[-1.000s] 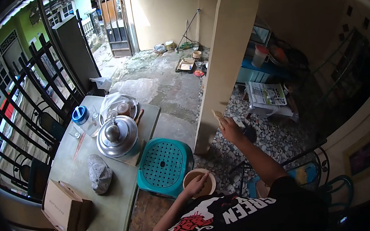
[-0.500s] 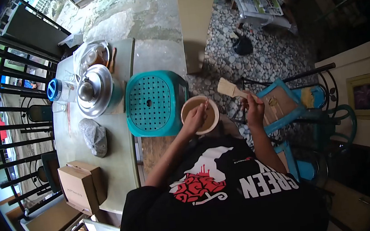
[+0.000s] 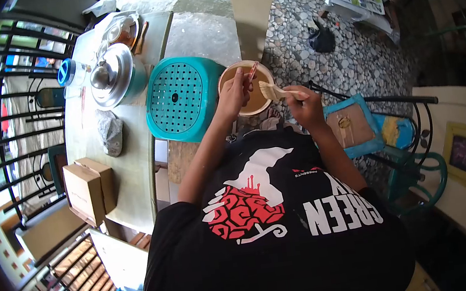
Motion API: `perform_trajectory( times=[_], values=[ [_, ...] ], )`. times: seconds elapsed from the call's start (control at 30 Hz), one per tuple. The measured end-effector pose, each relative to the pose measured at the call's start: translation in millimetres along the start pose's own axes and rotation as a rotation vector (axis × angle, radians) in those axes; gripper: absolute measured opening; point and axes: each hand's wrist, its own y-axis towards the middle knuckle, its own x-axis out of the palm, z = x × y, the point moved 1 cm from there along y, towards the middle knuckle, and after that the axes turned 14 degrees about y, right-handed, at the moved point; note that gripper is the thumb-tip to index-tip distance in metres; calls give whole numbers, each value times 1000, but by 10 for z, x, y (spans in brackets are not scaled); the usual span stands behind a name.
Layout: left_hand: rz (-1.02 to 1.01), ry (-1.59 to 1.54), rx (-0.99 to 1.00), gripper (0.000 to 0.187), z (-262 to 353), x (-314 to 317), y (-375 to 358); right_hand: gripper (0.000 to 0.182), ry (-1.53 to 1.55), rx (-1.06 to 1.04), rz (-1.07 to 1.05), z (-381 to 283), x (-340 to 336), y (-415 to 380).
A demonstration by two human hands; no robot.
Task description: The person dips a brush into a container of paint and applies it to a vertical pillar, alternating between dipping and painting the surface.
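A small reddish strip (image 3: 253, 72) sticks up from the pinched fingers of my left hand (image 3: 233, 95), which is over the pail's near left side. I cannot tell what kind of thing that strip is. In my right hand (image 3: 307, 108) is a flat wooden-handled brush (image 3: 289, 92), its pale bristles pointing left over the pail's right rim. Below both hands stands a round pail (image 3: 269, 74) with a light rim, holding brownish liquid (image 3: 256, 104). Just left of the pail is a green plastic stool (image 3: 181, 97) with a perforated seat.
On the long table (image 3: 135, 174) at left are a lidded metal pot (image 3: 121, 72), a blue-lidded jar (image 3: 66, 72), a grey plastic-wrapped bundle (image 3: 110, 133) and a cardboard box (image 3: 86, 191). Blue-framed chairs (image 3: 355, 126) stand at right on the pebbled floor (image 3: 294, 29).
My right hand has brought the brush left and lower, so its bristles now overlap the pail. My left hand still pinches the reddish strip over the pail. The whole view has shifted.
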Motion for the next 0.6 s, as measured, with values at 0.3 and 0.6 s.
perform_trajectory(
  times=[0.3,0.6],
  values=[
    [95,580,254,58,313,186,160,22,-399,-364,-591,318,140,547],
    [140,766,405,57,468,342,259,16,-416,-361,-832,559,330,754]
  ],
)
